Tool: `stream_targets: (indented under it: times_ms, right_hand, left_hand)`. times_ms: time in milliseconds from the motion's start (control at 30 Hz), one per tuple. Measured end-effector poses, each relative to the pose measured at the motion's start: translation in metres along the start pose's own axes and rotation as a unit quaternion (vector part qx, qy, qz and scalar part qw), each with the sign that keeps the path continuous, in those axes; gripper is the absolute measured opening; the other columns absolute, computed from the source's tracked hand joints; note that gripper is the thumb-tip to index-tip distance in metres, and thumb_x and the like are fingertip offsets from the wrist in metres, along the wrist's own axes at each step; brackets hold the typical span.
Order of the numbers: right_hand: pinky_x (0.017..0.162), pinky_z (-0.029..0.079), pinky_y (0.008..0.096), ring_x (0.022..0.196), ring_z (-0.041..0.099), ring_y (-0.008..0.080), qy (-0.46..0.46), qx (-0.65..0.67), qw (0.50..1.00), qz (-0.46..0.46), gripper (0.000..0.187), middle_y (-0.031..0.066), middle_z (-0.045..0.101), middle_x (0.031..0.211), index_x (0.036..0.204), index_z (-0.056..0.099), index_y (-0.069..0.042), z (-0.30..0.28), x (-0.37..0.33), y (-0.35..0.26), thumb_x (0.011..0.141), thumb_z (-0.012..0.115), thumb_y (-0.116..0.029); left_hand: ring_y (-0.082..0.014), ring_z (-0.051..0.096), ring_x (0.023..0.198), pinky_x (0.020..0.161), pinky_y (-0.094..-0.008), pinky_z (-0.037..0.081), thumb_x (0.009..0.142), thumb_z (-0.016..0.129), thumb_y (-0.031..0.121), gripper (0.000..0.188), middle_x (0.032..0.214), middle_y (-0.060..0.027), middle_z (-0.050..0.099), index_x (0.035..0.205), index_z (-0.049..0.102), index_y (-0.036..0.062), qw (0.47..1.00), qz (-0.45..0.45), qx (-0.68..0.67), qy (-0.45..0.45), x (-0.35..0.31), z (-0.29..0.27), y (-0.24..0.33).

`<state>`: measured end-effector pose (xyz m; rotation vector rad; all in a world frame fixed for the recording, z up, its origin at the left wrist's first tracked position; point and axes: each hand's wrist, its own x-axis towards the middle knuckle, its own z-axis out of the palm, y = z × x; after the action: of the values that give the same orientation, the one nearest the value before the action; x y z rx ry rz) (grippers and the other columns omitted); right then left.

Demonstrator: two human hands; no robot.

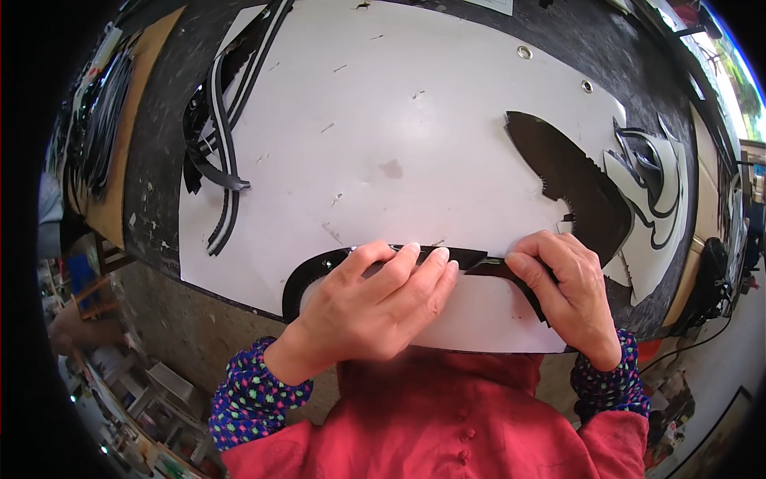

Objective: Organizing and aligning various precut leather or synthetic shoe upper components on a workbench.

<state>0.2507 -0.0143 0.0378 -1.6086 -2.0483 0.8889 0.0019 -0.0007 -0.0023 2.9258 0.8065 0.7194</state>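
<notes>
Fingers together, the left hand (pixel 375 303) presses curved black strips (pixel 471 257) along the white board (pixel 431 128)'s near edge; the right hand (pixel 562 287) appears to pinch their right-hand end; uneven finger pressure could let the apparent overlap slip askew, a hard tug crease it.

A black bench (pixel 144 207), scuffed with pale marks, filled much of the view. Beneath its left edge lay a brownish floor (pixel 187 319), crowded at lower left, where a pale stool-like piece (pixel 171 391) stood. A pale wall (pixel 726 375) rose at right; above it, daylight shone through a window (pixel 730 60) onto green foliage (pixel 748 92).
</notes>
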Motion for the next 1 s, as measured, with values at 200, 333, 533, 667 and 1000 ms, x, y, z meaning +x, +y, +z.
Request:
stream_targets:
  times_ms: [200,333,533,667,1000]
  right_hand:
    - [0.065,0.045,0.0390,0.067,0.060,0.0304,-0.004,-0.007,1.000,0.015,0.011,0.0105,0.062,0.071,0.084,0.061,-0.003,-0.0004,0.0001,-0.0033,0.091,0.065,-0.011]
    - [0.065,0.045,0.0391,0.067,0.060,0.0306,-0.007,-0.013,1.000,0.015,0.012,0.0108,0.061,0.071,0.085,0.060,-0.004,-0.0001,0.0005,-0.0027,0.092,0.064,-0.012]
    - [0.065,0.045,0.0392,0.067,0.060,0.0303,-0.007,-0.022,1.000,0.014,0.012,0.0107,0.061,0.070,0.085,0.059,-0.004,0.0012,0.0007,-0.0027,0.092,0.064,-0.012]
    - [0.064,0.045,0.0393,0.066,0.060,0.0303,-0.002,-0.028,1.000,0.012,0.013,0.0107,0.060,0.069,0.084,0.059,-0.004,0.0025,0.0009,-0.0016,0.092,0.065,-0.012]
    - [0.061,0.046,0.0399,0.063,0.060,0.0305,-0.004,-0.041,0.999,0.010,0.015,0.0107,0.059,0.066,0.083,0.057,-0.004,0.0025,0.0030,-0.0025,0.092,0.065,-0.013]
  left_hand:
    - [-0.0177,0.060,0.101,0.079,-0.0316,0.049,0.085,0.067,0.010,0.023,0.114,-0.0037,0.069,0.106,0.075,0.0082,1.000,-0.003,-0.004,0.005,-0.0003,-0.0003,0.0003]
    - [-0.0178,0.060,0.102,0.079,-0.0316,0.049,0.085,0.067,0.010,0.023,0.115,-0.0038,0.069,0.106,0.075,0.0083,1.000,-0.006,-0.009,0.000,0.0002,-0.0013,0.0009]
    - [-0.0178,0.060,0.102,0.079,-0.0316,0.049,0.084,0.067,0.010,0.024,0.114,-0.0038,0.069,0.107,0.075,0.0086,1.000,-0.005,-0.006,-0.004,0.0000,-0.0019,0.0007]
    - [-0.0177,0.060,0.101,0.079,-0.0317,0.049,0.084,0.067,0.010,0.025,0.115,-0.0036,0.068,0.107,0.075,0.0088,1.000,-0.007,-0.006,-0.005,0.0010,-0.0020,0.0007]
    - [-0.0169,0.055,0.103,0.077,-0.0315,0.048,0.086,0.064,0.009,0.033,0.118,0.0001,0.063,0.116,0.073,0.0176,1.000,-0.014,0.007,-0.022,0.0011,-0.0011,0.0035]
